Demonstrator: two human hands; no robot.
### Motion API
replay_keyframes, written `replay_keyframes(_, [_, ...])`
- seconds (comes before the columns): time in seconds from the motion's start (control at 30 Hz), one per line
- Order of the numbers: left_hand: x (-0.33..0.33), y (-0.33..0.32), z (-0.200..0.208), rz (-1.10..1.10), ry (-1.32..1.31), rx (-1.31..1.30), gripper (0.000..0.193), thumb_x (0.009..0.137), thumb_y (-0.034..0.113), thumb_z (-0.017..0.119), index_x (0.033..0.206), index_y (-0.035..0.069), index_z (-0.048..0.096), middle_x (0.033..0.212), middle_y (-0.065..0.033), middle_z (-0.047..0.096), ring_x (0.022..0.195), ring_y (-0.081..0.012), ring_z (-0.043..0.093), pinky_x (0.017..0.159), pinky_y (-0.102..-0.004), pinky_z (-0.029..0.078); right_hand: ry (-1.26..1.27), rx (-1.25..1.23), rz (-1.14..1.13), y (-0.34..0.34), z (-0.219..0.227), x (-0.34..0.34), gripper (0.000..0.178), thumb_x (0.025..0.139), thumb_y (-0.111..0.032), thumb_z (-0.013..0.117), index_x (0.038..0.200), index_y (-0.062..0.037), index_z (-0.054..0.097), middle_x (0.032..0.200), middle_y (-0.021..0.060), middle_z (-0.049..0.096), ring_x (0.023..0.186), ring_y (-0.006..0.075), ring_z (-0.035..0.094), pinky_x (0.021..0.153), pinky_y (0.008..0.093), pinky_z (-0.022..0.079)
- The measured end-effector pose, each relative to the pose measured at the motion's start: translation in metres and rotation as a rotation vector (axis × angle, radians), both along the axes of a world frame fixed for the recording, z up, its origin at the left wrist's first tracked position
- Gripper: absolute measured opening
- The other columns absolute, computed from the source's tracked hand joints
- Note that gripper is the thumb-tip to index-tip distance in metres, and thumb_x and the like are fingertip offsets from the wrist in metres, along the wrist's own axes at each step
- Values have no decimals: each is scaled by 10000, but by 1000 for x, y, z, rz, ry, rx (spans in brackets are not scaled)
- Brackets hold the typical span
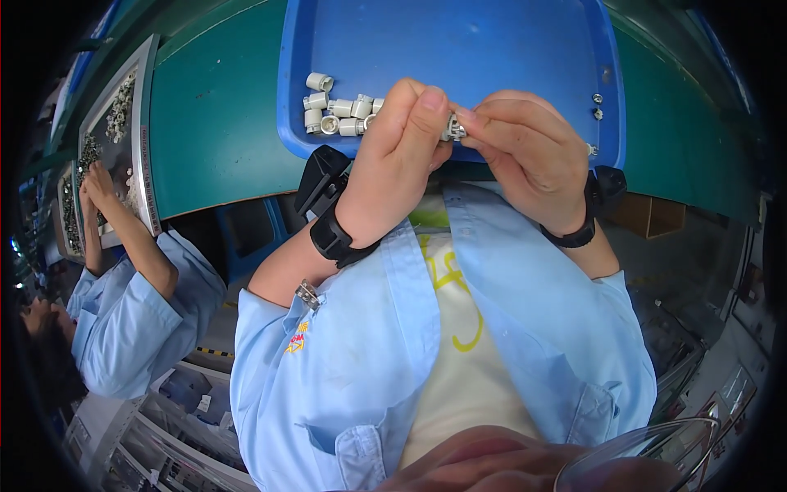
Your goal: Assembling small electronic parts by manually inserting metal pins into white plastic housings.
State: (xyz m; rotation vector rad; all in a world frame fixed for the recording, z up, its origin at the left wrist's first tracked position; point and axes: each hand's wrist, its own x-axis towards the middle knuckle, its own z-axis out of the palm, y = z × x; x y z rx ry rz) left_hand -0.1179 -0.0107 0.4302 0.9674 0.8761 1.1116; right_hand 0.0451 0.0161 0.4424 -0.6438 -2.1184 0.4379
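Observation:
My left hand (392, 160) is closed, thumb on top, over the near edge of a blue tray (459, 41). Between it and my right hand (529, 148) sits a small whitish cylindrical part (453, 129) with a metallic, slotted end. The fingertips of my right hand pinch that end. Most of the part is hidden inside my left fingers. Just left of my hands, several whitish cylindrical sleeves (340, 107) lie grouped in the tray, some on their sides, some showing hollow ends.
A few tiny metal pieces (598, 107) lie along the tray's right side. The tray rests on a green tabletop (217, 107). At the left, a co-worker's hands (97, 187) reach into a metal-edged tray (146, 156) of small parts. A cardboard box (652, 215) stands below the table at right.

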Motion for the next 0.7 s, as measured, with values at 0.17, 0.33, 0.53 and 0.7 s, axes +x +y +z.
replay_keyframes(0.17, [-2,-2,-8,60,152,125,265,976,282,370,850,59,437,727,15,496,596,-30,413,527,-185,386,-5,48,7,-1,-8,-5,327,630,93,675,941,-4,642,839,94,610,727,245,597,649,296,488])
replay_keyframes(0.33, [0,-4,-8,82,-6,40,274,977,276,364,852,46,442,738,3,533,618,-41,440,537,-205,399,-65,-3,52,-2,-10,-4,306,673,84,661,969,12,628,883,110,604,797,234,589,697,289,481])
replay_keyframes(0.53, [-3,-3,-7,99,140,63,268,974,259,372,836,41,446,710,-3,544,601,-53,455,538,-214,398,299,-693,217,-8,-22,-2,198,801,11,614,995,18,573,985,103,561,938,169,539,791,261,443])
replay_keyframes(0.7, [-5,-5,-17,103,335,258,246,963,233,403,829,31,443,635,-59,527,543,-137,488,513,-263,398,442,-1075,254,-10,-22,-4,167,835,-37,609,960,-17,501,992,70,515,932,132,512,798,236,427])
